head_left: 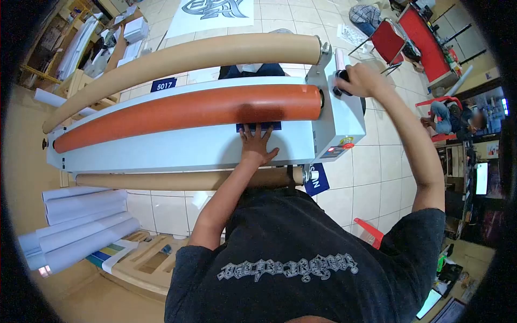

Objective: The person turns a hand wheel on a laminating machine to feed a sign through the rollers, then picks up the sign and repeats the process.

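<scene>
Sign (276,126) lies at twelve o'clock, against the orange roller (188,110); your left hand (257,148) presses its fingertips there, fingers apart. Farther, at one o'clock, your right hand (363,81) is curled around the knob (341,86). The tan roller (215,52) spans eleven to twelve, beyond.

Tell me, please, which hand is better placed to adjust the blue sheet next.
Left, I'd judge: the left hand lies spread with its fingertips at the blue sheet, by the orange roller, while the right hand holds the black handle.
</scene>
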`<state>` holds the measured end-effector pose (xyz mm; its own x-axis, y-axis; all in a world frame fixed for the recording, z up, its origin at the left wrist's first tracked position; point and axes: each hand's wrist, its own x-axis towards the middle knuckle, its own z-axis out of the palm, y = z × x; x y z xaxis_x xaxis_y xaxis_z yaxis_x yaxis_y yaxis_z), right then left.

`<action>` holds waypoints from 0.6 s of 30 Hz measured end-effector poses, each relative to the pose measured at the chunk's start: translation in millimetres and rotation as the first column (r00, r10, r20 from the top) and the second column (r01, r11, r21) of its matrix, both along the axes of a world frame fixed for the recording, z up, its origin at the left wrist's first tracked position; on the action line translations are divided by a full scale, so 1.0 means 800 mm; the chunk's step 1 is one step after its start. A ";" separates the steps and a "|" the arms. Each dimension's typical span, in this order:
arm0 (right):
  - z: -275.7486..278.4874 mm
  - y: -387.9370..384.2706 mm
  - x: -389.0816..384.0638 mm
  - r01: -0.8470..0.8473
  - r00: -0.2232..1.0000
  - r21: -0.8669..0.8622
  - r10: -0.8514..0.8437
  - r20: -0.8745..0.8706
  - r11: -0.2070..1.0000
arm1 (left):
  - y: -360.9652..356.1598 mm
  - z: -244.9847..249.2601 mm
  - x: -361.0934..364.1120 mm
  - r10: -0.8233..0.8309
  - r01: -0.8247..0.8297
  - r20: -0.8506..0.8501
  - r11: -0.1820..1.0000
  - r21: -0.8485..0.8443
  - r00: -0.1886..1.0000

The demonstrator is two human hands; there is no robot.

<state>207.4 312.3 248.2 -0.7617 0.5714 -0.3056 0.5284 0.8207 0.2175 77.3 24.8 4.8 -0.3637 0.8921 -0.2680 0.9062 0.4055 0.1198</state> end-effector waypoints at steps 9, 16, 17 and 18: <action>0.009 0.019 0.018 -0.279 0.958 -0.216 0.255 -0.134 0.936 | 0.000 0.003 -0.003 -0.005 0.007 0.018 0.996 -0.085 1.000; -0.012 0.013 0.025 -0.621 0.580 0.034 0.489 -0.651 0.783 | -0.003 0.014 0.001 0.015 -0.013 0.048 0.999 -0.031 0.999; -0.016 0.017 0.027 -0.617 0.582 0.031 0.482 -0.656 0.786 | -0.003 0.014 -0.001 0.010 -0.009 0.051 1.000 -0.016 0.999; -0.012 0.017 0.026 -0.426 0.831 -0.059 0.365 -0.420 0.903 | -0.002 0.015 -0.003 0.001 -0.001 0.044 1.000 -0.017 0.999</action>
